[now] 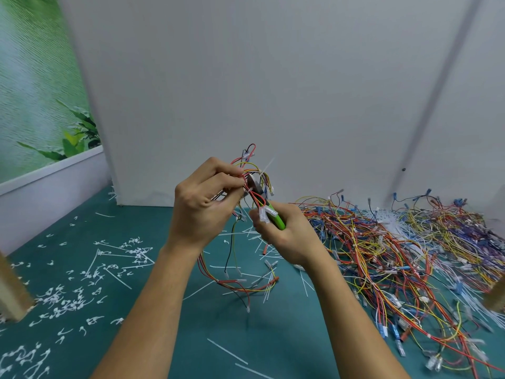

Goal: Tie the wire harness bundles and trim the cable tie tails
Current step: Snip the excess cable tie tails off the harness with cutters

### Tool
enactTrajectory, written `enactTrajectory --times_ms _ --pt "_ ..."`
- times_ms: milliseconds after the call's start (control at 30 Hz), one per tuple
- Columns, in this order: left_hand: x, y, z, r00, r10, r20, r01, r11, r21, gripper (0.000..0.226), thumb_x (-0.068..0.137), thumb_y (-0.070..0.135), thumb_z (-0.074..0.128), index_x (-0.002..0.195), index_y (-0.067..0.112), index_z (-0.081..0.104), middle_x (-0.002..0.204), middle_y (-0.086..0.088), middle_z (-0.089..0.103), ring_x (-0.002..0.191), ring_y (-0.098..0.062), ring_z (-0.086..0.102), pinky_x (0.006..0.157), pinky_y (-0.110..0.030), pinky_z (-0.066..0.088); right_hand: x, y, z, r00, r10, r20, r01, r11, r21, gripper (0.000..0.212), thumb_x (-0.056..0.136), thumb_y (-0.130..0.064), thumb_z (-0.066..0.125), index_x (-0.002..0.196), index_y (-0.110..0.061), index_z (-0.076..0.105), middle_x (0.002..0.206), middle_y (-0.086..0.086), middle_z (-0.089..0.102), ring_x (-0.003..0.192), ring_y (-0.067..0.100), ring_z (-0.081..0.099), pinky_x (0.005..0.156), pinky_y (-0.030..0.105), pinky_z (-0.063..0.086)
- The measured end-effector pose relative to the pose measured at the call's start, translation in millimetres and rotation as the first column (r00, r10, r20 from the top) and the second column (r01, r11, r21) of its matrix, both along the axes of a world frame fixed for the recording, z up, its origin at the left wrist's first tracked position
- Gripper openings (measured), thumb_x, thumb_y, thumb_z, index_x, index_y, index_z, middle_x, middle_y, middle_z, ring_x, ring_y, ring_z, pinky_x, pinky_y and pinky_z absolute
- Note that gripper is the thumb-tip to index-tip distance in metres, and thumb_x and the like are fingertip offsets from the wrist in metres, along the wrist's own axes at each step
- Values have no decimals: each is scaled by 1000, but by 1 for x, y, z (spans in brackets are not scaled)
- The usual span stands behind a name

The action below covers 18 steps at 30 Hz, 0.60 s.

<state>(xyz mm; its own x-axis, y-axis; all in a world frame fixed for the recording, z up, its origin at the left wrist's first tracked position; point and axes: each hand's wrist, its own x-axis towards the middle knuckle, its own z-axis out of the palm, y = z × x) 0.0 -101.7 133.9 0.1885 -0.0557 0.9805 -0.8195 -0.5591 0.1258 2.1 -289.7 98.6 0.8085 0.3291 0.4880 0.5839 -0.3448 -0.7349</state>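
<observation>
My left hand (203, 203) is closed around a wire harness bundle (246, 280) of red, yellow and black wires, held up above the green table (169, 332). Loose ends of the bundle hang down and loop onto the table. A white cable tie tail (269, 164) sticks up and to the right from the bundle. My right hand (284, 236) grips green-handled cutters (276, 218), whose grey jaws (254, 184) sit against the bundle at the base of the tail, right beside my left fingertips.
A large tangled pile of coloured wire harnesses (396, 253) covers the table's right side. Cut tie tails and scraps (71, 296) litter the left and centre. A white partition wall (273, 91) stands behind. A wooden post (11, 294) is at the left edge.
</observation>
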Motion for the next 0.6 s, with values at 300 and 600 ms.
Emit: enactTrajectory --times_ms 300,600 --pt "0 0 1 1000 16 4 -16 1000 14 5 82 -5 80 80 -1 77 90 -13 71 85 -14 69 81 -18 53 0 -3 0 998 39 -44 -41 998 -42 24 104 -35 59 96 -14 66 78 6 71 71 13 70 71 36 57" --pt "0 -1 0 1000 10 5 -10 1000 6 4 84 -3 79 81 -1 77 91 -12 71 87 -13 69 82 -19 53 0 -3 1 998 30 -58 -30 1000 4 34 105 -37 59 78 -16 59 70 18 55 60 21 45 56 42 41"
